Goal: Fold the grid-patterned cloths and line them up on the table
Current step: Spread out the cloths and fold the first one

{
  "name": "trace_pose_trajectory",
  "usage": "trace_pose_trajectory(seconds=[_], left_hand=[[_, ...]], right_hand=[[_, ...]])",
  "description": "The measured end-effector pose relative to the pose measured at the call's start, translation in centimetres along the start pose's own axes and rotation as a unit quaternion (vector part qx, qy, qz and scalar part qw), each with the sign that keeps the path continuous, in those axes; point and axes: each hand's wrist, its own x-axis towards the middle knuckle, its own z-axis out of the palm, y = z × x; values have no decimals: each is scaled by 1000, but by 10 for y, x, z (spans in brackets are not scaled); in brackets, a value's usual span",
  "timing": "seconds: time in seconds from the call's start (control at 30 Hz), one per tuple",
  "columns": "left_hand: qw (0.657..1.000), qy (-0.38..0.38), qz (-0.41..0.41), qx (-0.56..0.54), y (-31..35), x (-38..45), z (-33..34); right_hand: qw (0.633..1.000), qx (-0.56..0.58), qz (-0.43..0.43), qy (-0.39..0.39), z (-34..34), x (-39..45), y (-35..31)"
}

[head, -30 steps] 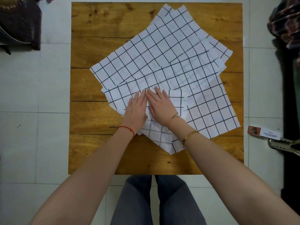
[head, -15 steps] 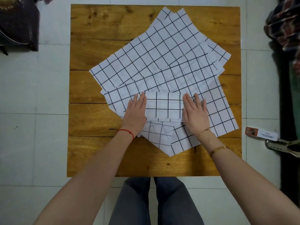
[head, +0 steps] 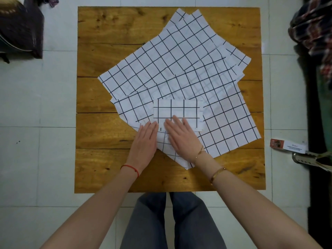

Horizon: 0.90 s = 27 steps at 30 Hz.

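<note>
Several white cloths with a black grid lie spread and overlapping on the wooden table [head: 107, 159]. The largest unfolded cloth [head: 161, 56] reaches toward the far edge; another unfolded cloth [head: 230, 123] lies to the right. A small folded cloth [head: 177, 110] rests on top of the pile near the middle. My left hand [head: 143, 141] lies flat at its near left corner. My right hand [head: 181, 137] presses flat on its near edge, fingers together. Neither hand grips anything.
Bare wood shows along the table's left side and near edge. On the tiled floor are a dark bag [head: 19, 27] at far left, a plaid garment [head: 312, 29] at far right, and a small box [head: 287, 146] by a shoe [head: 312, 159].
My right hand slid from the folded cloth's right end back left to beside my left hand. The left hand stayed in place. The folded cloth lies flatter.
</note>
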Motion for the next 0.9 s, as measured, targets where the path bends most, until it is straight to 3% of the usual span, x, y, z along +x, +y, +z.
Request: trace_pose_trajectory(seconds=[0.23,0.6,0.7,0.77,0.9], left_hand=[[999,-34,-25,1,2,-9,8],[999,-23,-32,-7,-2,-9,10],[999,-13,-29,-21,-1,-8,10],[999,2,-34,-40,0,-6,8],[985,94,-101,-102,6,7,-3]], right_hand=[[999,-3,11,-34,14,-5,-16],[995,35,97,-7,15,-78,60],[994,53,89,35,9,-76,65],[987,76,90,107,2,-68,65],[966,90,129,204,-20,-29,68]])
